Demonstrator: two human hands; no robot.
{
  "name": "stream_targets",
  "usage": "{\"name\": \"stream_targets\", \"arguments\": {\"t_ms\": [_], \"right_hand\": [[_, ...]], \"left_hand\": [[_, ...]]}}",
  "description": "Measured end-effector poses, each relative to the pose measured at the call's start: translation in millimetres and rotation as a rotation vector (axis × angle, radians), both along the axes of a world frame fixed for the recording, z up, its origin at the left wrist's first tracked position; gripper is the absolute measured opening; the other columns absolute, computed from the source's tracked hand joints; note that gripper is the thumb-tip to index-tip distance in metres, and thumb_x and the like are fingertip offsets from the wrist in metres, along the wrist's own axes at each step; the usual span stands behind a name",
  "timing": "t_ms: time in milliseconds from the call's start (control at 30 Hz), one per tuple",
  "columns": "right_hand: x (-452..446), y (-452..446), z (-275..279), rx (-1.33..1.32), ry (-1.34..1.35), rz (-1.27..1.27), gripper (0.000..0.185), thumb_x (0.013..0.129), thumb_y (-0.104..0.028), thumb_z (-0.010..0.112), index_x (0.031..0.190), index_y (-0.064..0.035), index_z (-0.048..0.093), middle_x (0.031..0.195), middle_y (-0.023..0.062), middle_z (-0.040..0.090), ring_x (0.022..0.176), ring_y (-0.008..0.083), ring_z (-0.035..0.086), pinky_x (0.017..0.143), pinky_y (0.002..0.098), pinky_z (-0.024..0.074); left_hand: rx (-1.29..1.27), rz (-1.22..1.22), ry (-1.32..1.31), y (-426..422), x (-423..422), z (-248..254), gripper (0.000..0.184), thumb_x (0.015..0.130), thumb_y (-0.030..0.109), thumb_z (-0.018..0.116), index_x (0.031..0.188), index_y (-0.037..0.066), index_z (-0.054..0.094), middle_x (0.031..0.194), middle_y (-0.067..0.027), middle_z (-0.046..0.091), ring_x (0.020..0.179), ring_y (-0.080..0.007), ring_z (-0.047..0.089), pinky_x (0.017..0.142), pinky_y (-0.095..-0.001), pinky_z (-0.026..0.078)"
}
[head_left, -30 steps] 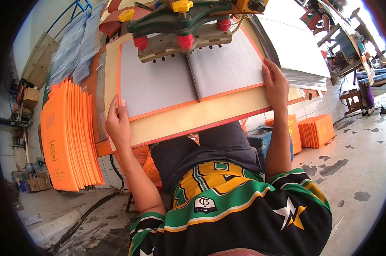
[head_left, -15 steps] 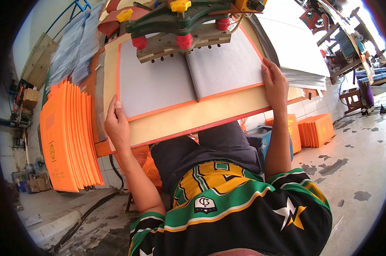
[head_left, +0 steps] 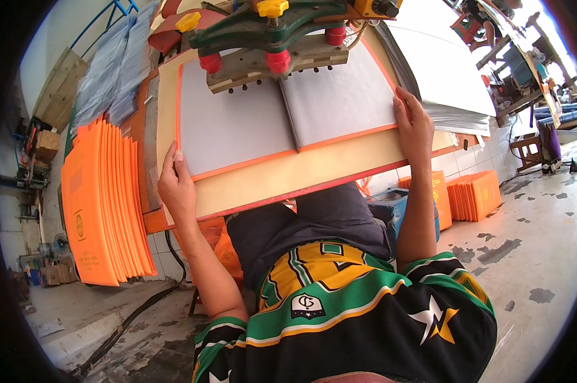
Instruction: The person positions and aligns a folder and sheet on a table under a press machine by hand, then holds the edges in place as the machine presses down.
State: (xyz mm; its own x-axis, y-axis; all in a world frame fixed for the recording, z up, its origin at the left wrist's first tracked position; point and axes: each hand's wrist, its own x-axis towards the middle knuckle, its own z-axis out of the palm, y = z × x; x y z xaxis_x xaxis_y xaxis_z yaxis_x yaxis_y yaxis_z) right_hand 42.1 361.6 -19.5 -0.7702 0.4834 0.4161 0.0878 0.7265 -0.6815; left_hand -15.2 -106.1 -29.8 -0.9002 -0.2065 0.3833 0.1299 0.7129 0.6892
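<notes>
An opened cover with grey inner panels, orange edges and a dark spine strip (head_left: 237, 121) lies flat on a cream board (head_left: 250, 183). My left hand (head_left: 177, 185) grips the cover's near left corner between thumb and fingers. At the right edge, my right hand (head_left: 416, 127) pinches the cover's near right corner. Above the far part of the cover hangs a green press head (head_left: 275, 35) with red knobs and a wooden plate, which hides the cover's far edge.
Stacked orange covers (head_left: 103, 204) stand left of the board. Grey sheets (head_left: 113, 70) lie at the far left, and a pile of white sheets (head_left: 435, 57) at the right. More orange covers (head_left: 473, 196) sit low on the right, beside a blue container (head_left: 390, 214).
My left thumb has come down onto the cover's corner since the earliest frame. The cover and my right hand keep nearly the same place.
</notes>
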Motion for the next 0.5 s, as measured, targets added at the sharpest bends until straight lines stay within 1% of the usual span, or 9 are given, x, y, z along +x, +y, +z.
{"name": "stream_targets", "arguments": {"t_ms": [33,100,200,400,500], "right_hand": [[0.1,0.0,0.4,0.0,-0.001,0.0,0.037,0.11,-0.033,0.062,0.134,-0.0076,0.073,0.122,0.0207,0.078,0.114,0.0387,0.076,0.097,0.0459,0.0569],[0.9,-0.2,1.4,0.002,-0.006,0.002,0.037,0.11,-0.034,0.062,0.134,-0.0074,0.073,0.122,0.0208,0.078,0.115,0.0392,0.076,0.097,0.0461,0.0569],[0.3,0.2,1.2,0.016,0.0,0.005,0.038,0.11,-0.034,0.062,0.134,-0.0073,0.073,0.123,0.0207,0.078,0.116,0.0397,0.075,0.098,0.0465,0.0566],[0.1,1.1,0.0,0.0,-0.021,-0.007,0.038,0.11,-0.034,0.062,0.134,-0.0073,0.073,0.123,0.0206,0.078,0.117,0.0395,0.075,0.1,0.0465,0.0558],[0.4,-0.1,1.9,-0.003,-0.018,-0.008,0.038,0.11,-0.034,0.063,0.134,-0.0073,0.073,0.123,0.0205,0.078,0.116,0.0392,0.075,0.1,0.0459,0.0558]], "left_hand": [[0.0,0.0,-0.001,0.3,0.5,0.7,0.045,0.115,0.034,0.056,0.145,0.004,0.07,0.119,-0.019,0.08,0.101,-0.0233,0.075,0.091,-0.0356,0.056],[0.001,0.002,-0.027,1.4,2.1,3.6,0.045,0.115,0.034,0.056,0.145,0.004,0.07,0.124,-0.0204,0.079,0.109,-0.0274,0.076,0.096,-0.0375,0.056],[-0.001,0.0,-0.04,2.2,2.3,5.5,0.045,0.115,0.034,0.056,0.145,0.004,0.07,0.125,-0.0207,0.079,0.112,-0.0291,0.076,0.098,-0.0381,0.056],[-0.002,0.003,-0.044,0.6,0.9,3.2,0.046,0.115,0.034,0.055,0.145,0.003,0.069,0.129,-0.0213,0.078,0.118,-0.0308,0.075,0.101,-0.0391,0.056],[-0.018,0.006,-0.035,0.3,1.0,2.7,0.046,0.115,0.035,0.055,0.145,0.003,0.069,0.128,-0.0213,0.078,0.117,-0.0311,0.075,0.101,-0.0393,0.056]]}}
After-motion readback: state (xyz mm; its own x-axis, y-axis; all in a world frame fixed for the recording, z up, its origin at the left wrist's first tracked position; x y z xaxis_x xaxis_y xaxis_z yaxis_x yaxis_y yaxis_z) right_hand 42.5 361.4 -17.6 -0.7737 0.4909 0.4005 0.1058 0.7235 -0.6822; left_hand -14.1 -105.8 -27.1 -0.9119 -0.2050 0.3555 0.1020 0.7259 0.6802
